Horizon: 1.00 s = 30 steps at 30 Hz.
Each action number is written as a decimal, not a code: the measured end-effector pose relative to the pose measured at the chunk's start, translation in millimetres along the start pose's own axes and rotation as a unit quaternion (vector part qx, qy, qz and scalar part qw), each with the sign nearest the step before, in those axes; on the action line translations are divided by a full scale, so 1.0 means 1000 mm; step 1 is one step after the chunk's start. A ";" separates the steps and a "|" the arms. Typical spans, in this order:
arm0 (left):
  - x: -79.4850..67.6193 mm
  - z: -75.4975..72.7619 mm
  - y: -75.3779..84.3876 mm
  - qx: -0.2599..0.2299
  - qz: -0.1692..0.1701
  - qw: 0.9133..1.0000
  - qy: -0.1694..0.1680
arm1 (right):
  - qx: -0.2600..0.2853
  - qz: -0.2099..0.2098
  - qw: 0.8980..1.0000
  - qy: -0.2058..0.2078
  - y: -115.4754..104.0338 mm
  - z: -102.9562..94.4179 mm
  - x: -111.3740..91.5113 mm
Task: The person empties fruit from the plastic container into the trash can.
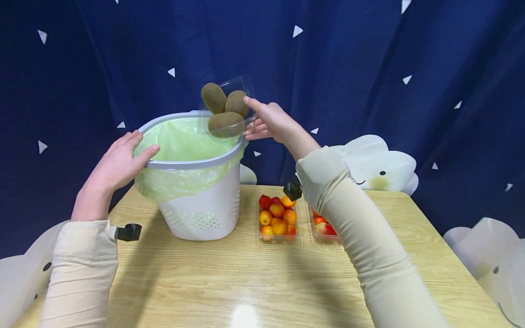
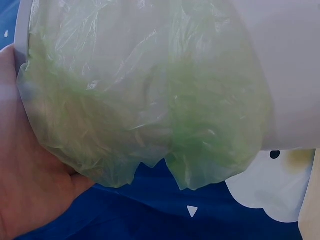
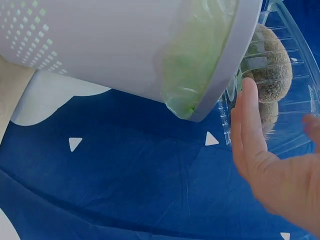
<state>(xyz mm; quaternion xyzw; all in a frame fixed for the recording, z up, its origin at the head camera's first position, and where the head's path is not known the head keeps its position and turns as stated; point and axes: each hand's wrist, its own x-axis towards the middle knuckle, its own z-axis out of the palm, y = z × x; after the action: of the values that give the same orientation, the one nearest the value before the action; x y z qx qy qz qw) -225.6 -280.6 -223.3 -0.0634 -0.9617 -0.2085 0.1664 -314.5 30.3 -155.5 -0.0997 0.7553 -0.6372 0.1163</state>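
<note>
Blue curtain point(image 1: 348, 59) behind; left hand point(image 1: 117, 163) spread on bin rim point(image 1: 188, 164), right hand point(image 1: 271, 121) pinching clear punnet point(image 1: 235, 84) of kiwifruit point(image 1: 225, 125), edges hard to read: likely flimsy, slick, best held under base.

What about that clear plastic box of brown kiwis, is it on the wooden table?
No, the right hand holds the clear box up by the grey-rimmed white plastic bin.

On the desk point(image 1: 193, 282), the bin point(image 1: 217, 200) stands at ten o'clock, liner point(image 1: 180, 139) inside. Three kiwis point(image 1: 225, 125) lie in a tray point(image 1: 235, 84) at its one o'clock. Towards its four sits a fruit punnet point(image 1: 279, 238); at that punnet's three, a second punnet point(image 1: 326, 238). Behind hangs the curtain point(image 1: 348, 68).
</note>
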 end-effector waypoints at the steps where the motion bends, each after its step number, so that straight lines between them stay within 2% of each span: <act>1: 0.000 0.000 0.000 0.000 0.000 1.000 0.001 | -0.004 -0.003 1.000 0.004 0.000 0.001 0.001; 11: -0.001 -0.001 -0.001 0.003 0.001 1.000 0.004 | -0.057 -0.043 0.997 0.016 0.002 0.010 0.002; 16: -0.001 -0.001 -0.002 0.002 0.000 1.000 0.003 | -0.102 -0.064 0.992 0.033 0.002 0.014 0.001; 19: -0.002 -0.001 -0.002 0.002 -0.001 1.000 0.002 | -0.154 -0.081 0.983 0.050 0.002 0.016 0.000; 23: -0.002 -0.002 -0.002 0.002 -0.002 1.000 0.001 | -0.220 -0.106 0.967 0.073 0.001 0.019 -0.002; 27: -0.003 -0.002 -0.001 0.002 0.000 1.000 0.002 | -0.263 -0.124 0.953 0.085 0.001 0.020 -0.003; 30: -0.003 -0.003 -0.001 0.002 -0.001 1.000 0.003 | -0.281 -0.132 0.946 0.090 0.000 0.021 -0.003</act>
<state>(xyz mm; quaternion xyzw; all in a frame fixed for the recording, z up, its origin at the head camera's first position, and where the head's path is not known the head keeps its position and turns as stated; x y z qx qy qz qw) -222.3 -282.8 -222.3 -0.0617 -0.9617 -0.2065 0.1695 -305.8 11.6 -158.8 -0.1695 0.8912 -0.4148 -0.0700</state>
